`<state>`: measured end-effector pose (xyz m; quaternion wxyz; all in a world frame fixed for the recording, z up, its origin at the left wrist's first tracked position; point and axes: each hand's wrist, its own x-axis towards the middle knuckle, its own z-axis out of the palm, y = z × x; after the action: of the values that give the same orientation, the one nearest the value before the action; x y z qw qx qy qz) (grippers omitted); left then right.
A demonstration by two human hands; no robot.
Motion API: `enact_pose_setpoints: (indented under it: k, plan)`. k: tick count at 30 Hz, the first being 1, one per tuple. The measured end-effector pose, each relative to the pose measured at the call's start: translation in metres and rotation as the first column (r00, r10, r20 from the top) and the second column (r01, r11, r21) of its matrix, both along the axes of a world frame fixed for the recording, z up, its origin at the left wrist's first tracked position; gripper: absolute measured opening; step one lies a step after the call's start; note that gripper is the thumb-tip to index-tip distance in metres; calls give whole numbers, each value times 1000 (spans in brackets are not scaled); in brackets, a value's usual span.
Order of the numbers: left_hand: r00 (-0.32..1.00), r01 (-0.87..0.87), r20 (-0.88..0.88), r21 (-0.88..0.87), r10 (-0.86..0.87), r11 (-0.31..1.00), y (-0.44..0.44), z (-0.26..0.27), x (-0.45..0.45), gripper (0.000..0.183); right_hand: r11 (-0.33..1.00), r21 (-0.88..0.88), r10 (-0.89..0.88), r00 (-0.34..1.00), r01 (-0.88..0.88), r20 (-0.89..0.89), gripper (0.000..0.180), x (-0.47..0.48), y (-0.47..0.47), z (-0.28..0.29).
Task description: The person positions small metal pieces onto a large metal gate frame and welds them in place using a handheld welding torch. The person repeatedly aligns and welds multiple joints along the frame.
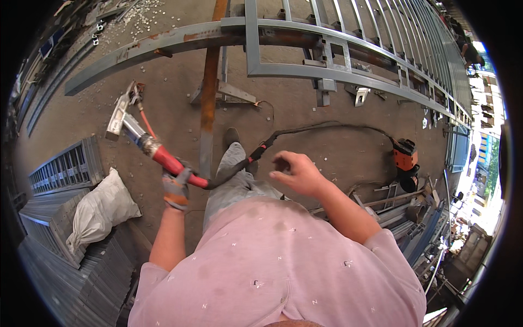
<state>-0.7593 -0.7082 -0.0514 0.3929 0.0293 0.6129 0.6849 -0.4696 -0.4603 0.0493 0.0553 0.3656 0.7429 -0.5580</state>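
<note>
My left hand (pixel 175 192), in a grey and orange work glove, is closed around the red grip of a corded hand tool (pixel 167 159). The tool points up and left, its silver body ending in a metal head (pixel 118 114) with a thin orange line beside it. A thick black-sleeved cable (pixel 233 171) leaves the grip's rear, passes over my leg and runs right along the floor. My bare right hand (pixel 298 171) hovers above the floor on the other side of my legs. Its fingers are bent and the thumb stands apart, with nothing seen in it.
A welded metal-bar frame (pixel 327 73) rests on a steel beam (pixel 163 39) ahead. A rusty bar (pixel 208 98) crosses beneath. An orange and black machine (pixel 405 155) stands right, near metal scrap (pixel 404 220). A white sack (pixel 102 208) lies on stacked metal profiles (pixel 53 225) at left.
</note>
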Motion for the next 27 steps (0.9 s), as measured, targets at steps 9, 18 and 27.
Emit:
enact_pose_setpoints:
  k: [9,18,27]
  plan:
    - [398,721,-609,-254,-686,645,37,49,102,53,859,-11,-443,733,512,-516,72,-58,-81,41]
    - [-315,781,-455,-623,-833,44,39,31,104,71,359,-42,-849,308,932,-430,33,-21,-95,-36]
    - [-634,731,-110,-409,-765,-546,17,-32,13,76,279,100,-918,296,955,-265,31,-92,-186,-87]
